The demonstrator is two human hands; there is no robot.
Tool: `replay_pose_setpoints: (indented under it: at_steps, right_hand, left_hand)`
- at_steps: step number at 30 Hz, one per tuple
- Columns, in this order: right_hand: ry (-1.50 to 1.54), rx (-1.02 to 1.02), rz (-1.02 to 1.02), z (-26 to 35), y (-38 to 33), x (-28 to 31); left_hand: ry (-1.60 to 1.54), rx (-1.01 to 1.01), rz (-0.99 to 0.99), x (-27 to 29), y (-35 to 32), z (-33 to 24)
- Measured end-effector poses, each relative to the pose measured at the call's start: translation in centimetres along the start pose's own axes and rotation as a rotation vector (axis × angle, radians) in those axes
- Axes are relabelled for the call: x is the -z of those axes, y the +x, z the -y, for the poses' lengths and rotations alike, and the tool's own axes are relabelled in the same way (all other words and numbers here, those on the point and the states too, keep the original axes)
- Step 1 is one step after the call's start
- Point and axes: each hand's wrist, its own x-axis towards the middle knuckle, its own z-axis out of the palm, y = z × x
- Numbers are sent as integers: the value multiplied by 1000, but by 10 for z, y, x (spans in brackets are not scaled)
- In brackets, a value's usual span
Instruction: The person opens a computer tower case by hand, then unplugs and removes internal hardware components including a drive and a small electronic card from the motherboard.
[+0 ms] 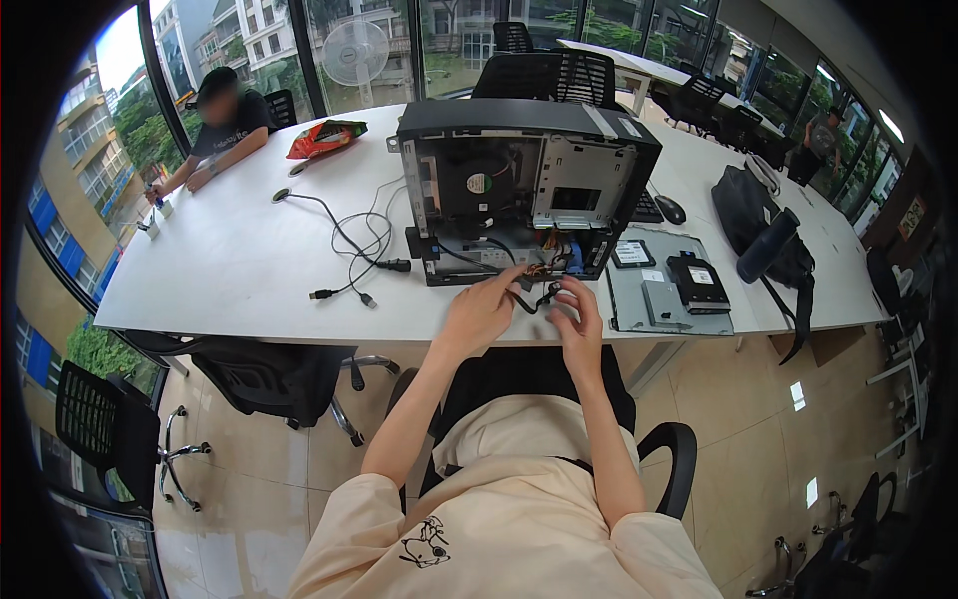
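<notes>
A black desktop computer case (529, 115) lies open toward me on the white table, its inner metal frame and drive bay showing. My left hand (481, 314) reaches to its near edge, fingers closed on a black cable at the bundle of thin wires (544, 268). Beside it my right hand (579, 327) is closed, with thumb and fingertips pinching the end of the same looped black cable (526, 305). Exactly where the left fingertips grip is partly hidden by the hand.
Right of the case, a metal side panel (629, 299) carries a drive (632, 254) and a black drive caddy (697, 284). Beyond lie a mouse (670, 210), backpack (738, 205) and bottle (768, 246). Loose cables (371, 250) and a red packet (326, 139) lie left. A person (228, 125) sits far left.
</notes>
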Motion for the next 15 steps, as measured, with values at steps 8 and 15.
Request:
replay_pose_setpoints:
  at_steps: [8, 15]
  right_hand:
    - [191, -33, 60, 17, -1, -7]
    - [-492, 60, 130, 61, -6, 11]
  left_hand:
    - [-196, -78, 218, 16, 1, 5]
    - [-813, 132, 211, 13, 3, 5]
